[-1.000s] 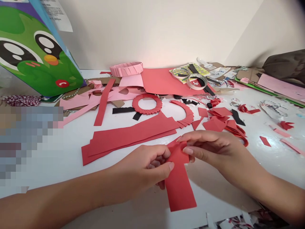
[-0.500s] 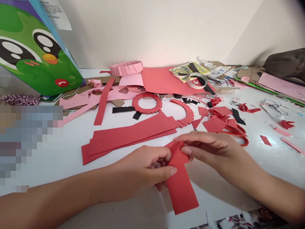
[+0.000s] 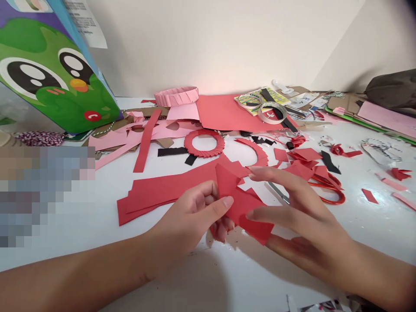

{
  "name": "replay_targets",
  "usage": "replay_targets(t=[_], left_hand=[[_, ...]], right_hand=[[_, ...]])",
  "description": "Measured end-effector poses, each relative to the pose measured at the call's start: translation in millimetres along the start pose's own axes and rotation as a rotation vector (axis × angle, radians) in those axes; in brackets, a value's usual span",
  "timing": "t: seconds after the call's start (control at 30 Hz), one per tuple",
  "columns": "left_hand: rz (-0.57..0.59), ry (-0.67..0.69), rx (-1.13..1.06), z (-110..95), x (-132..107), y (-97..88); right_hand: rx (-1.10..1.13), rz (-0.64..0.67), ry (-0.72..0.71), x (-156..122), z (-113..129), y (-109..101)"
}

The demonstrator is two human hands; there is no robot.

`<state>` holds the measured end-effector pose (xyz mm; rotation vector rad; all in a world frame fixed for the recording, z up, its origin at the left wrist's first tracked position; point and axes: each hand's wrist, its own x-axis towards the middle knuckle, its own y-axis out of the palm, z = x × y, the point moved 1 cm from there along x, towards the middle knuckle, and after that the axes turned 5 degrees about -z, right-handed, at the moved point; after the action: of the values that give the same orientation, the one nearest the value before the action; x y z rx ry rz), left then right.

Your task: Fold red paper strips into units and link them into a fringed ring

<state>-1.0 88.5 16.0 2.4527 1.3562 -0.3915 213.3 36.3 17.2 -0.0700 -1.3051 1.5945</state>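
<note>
A folded red paper strip point(image 3: 242, 203) is pinched in my left hand point(image 3: 208, 212), the thumb flat on top and the other fingers curled beneath. Its upper end is folded to a point, and its loose end slants down to the right. Around that loose end is my right hand point(image 3: 302, 221), its fingers spread apart. Whether the right fingertips touch the paper cannot be made out. Several long red paper strips point(image 3: 156, 190) lie stacked just beyond my left hand. Orange-handled scissors point(image 3: 338, 199) are partly covered by my right hand and red scraps.
Behind lie a pleated red paper ring point(image 3: 204, 154), a partial red ring point(image 3: 260, 154), a pink paper ring point(image 3: 177, 96) and tape rolls point(image 3: 272, 113) on red paper. Red scraps point(image 3: 305, 154) are scattered at right. A green-faced box point(image 3: 42, 86) stands at left.
The paper strip has turned so its loose end points more to the right. My right hand has moved from pinching its top to spread fingers, uncovering part of the scissor blades.
</note>
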Motion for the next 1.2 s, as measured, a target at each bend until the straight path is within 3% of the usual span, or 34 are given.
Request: replay_targets(t=[0.17, 0.33, 0.57, 0.7, 0.8, 1.03, 1.2], left_hand=[[0.02, 0.036, 0.046, 2.0, -2.8, 2.8], [0.059, 0.088, 0.003, 5.9, -1.9, 7.2], [0.142, 0.091, -0.046, 6.2, -3.1, 8.7], [0.176, 0.016, -0.025, 3.9, -3.8, 6.8], [0.21, 0.072, -0.069, 1.9, -3.4, 6.0], [0.103, 0.053, -0.082, 1.4, -0.6, 2.8], [0.096, 0.059, -0.076, 3.5, 1.7, 2.1]], right_hand=[[0.099, -0.089, 0.059, 8.2, 5.3, 1.4], [0.253, -0.202, 0.271, 14.2, 2.9, 8.2], [0.657, -0.104, 0.61, 17.7, 6.5, 12.5], [0.709, -0.126, 0.599, 18.9, 9.4, 10.0], [0.711, -0.09, 0.59, 17.8, 8.6, 10.4], [0.653, -0.065, 0.635, 14.8, 6.8, 12.9], [0.6, -0.058, 0.671, 15.7, 4.5, 13.6]])
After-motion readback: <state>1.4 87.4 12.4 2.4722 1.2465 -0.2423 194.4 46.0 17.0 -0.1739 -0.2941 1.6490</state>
